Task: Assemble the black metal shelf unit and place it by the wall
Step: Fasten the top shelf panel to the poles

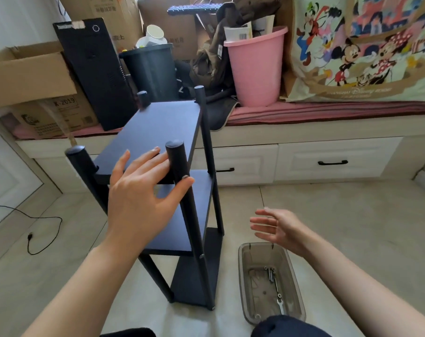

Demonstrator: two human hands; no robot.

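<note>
The black metal shelf unit (158, 127) stands upright on the tiled floor with three boards and four round posts. My left hand (138, 190) hovers at its near right post (177, 159), fingers spread over the top board and thumb against the post. My right hand (277, 227) floats open to the right of the shelf, palm facing left, above a grey plastic tray (296, 295). The tray holds a few screws and a small wrench (278, 300).
A window bench with drawers (333, 161) runs behind the shelf, loaded with cardboard boxes (29, 74), a black computer tower (94, 74), a black bin (153, 69), a pink bin (255, 66) and a cartoon-print bag (367, 47). A black cable (43, 222) lies on the floor at left.
</note>
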